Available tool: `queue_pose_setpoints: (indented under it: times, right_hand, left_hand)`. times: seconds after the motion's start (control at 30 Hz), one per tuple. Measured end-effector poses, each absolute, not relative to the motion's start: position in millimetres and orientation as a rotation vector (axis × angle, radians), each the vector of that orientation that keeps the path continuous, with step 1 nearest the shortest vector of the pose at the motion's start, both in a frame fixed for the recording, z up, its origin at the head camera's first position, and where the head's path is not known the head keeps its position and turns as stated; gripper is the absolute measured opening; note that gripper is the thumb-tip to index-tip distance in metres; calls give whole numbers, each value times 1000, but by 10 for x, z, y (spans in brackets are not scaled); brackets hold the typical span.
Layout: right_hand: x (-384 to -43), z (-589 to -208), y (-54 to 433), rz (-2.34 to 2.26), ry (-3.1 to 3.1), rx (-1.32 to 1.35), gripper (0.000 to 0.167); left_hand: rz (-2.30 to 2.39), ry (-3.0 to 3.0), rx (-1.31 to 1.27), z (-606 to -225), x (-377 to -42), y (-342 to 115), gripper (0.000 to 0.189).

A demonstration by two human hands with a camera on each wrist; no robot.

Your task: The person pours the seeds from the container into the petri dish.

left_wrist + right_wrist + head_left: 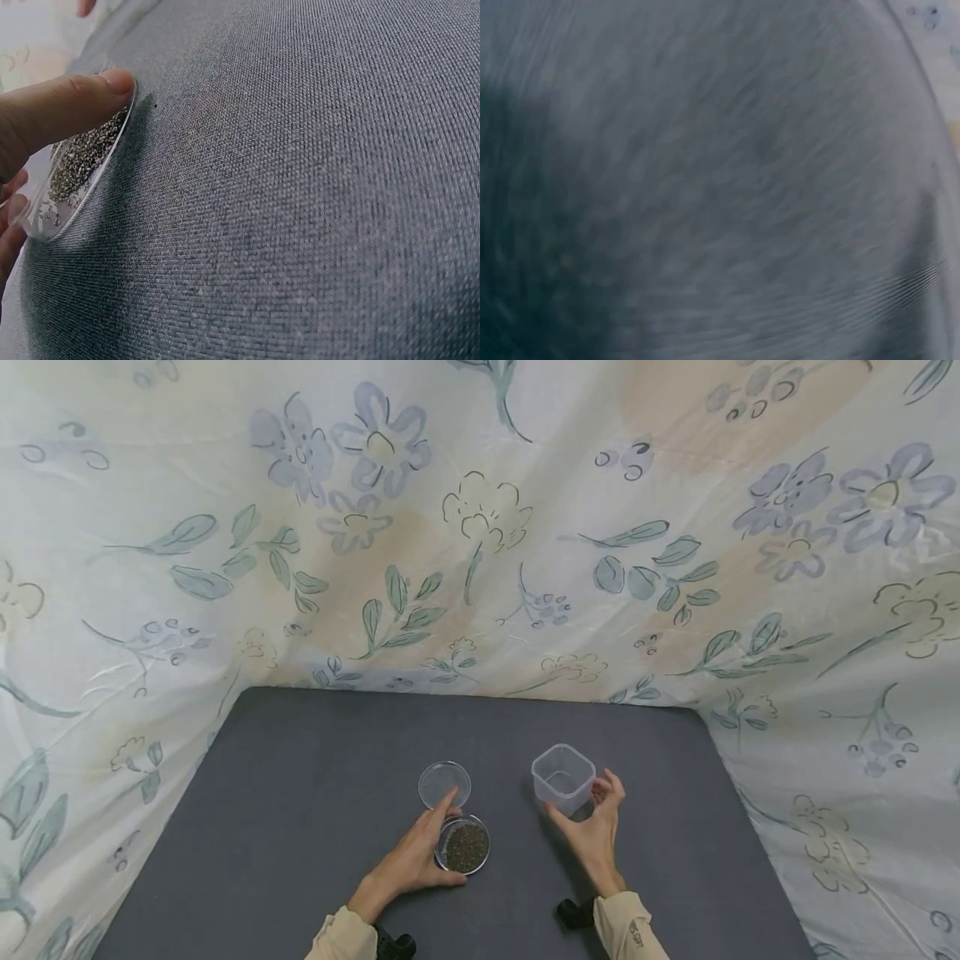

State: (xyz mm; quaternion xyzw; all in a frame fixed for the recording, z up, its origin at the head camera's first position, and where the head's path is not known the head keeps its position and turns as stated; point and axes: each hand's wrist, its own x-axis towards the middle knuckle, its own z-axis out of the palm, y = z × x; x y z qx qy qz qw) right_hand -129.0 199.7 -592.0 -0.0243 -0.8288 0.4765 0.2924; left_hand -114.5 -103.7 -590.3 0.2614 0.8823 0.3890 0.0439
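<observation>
My left hand (415, 857) grips a round clear petri dish (487, 857) of small brown-grey grains (466, 848). In the left wrist view the thumb (75, 105) lies over the rim of the dish, and fingertips press its far side. Behind the dish lies a round clear lid (442, 777), close to the index finger. To the right, my right hand (596, 835) holds a translucent square plastic tub (562, 779) between thumb and fingers. Its mouth faces up, and no contents show inside. The right wrist view is blurred and shows neither the hand nor the tub.
A dark grey cloth (315, 777) covers the table. Floral curtains (480, 568) rise at the table's back edge and along both sides. One tiny dark speck (155, 106) lies on the cloth beside the dish.
</observation>
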Motion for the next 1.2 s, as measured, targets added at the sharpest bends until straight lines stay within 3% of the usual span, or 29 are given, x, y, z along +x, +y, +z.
queue_pose_setpoints:
  times: [0.5,0.93,1.2]
  right_hand:
    - [-1311,-6196,2084,1393,-2204,-63,116]
    - [-1289,-6186,2082,1366,-2246,-42,112]
    - [-1287,-6060,2091,1326,-2223,-7,122]
  left_hand:
    - [1193,2699,808,-5896,-1145,-1047,131]
    - [1186,2702,793,-5904,-1139,-1052,132]
    - [1189,2703,799,-5917,-1140,-1063,131]
